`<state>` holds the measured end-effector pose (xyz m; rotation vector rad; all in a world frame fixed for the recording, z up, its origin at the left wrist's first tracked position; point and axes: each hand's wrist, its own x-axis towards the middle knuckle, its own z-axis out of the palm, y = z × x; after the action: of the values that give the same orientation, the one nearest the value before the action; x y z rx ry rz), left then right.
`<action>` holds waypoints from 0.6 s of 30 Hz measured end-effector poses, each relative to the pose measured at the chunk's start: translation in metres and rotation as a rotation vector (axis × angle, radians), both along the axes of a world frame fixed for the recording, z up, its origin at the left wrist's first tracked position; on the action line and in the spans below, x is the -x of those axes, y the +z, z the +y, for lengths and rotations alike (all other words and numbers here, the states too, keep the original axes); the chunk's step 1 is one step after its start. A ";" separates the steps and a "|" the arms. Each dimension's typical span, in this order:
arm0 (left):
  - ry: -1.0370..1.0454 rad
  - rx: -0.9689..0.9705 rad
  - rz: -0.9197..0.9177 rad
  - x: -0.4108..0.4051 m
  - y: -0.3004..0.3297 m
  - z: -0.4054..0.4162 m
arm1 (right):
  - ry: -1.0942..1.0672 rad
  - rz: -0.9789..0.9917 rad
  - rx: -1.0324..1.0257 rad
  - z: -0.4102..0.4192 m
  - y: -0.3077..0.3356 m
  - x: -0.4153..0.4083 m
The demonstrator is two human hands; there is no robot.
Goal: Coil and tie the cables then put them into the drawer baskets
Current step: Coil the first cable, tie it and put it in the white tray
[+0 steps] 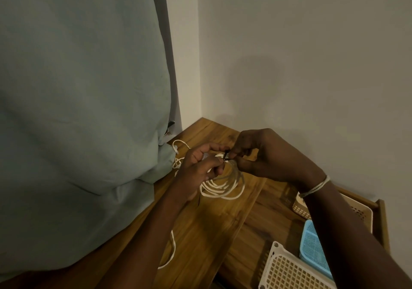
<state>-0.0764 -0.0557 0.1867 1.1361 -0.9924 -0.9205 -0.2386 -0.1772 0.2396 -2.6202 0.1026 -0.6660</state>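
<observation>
A coiled white cable (225, 187) hangs in several loops above the wooden tabletop (207, 228). My left hand (198, 168) grips the top of the coil, fingers curled round it. My right hand (260, 155) pinches a short black tie (226, 155) at the coil's top, right beside my left fingertips. More loose white cable (178, 152) lies near the curtain, and another strand (172, 248) trails under my left forearm.
A grey-green curtain (78, 110) drapes onto the table's left side. An open wooden drawer (382, 219) at lower right holds a beige basket (359, 210), a blue basket (312, 246) and a white lattice basket (287, 271). White walls meet in the corner behind.
</observation>
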 end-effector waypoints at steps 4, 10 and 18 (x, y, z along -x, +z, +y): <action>0.017 0.011 -0.025 0.001 0.002 0.000 | -0.040 -0.044 -0.001 0.004 0.005 0.000; 0.059 0.021 -0.055 0.003 0.002 -0.003 | -0.077 -0.070 0.046 0.008 0.010 -0.001; 0.070 0.035 -0.051 0.003 0.002 -0.004 | -0.072 -0.026 0.090 0.009 0.010 -0.003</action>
<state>-0.0793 -0.0601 0.1884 1.1630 -1.0004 -0.8187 -0.2356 -0.1682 0.2492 -2.7038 0.1628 -0.7447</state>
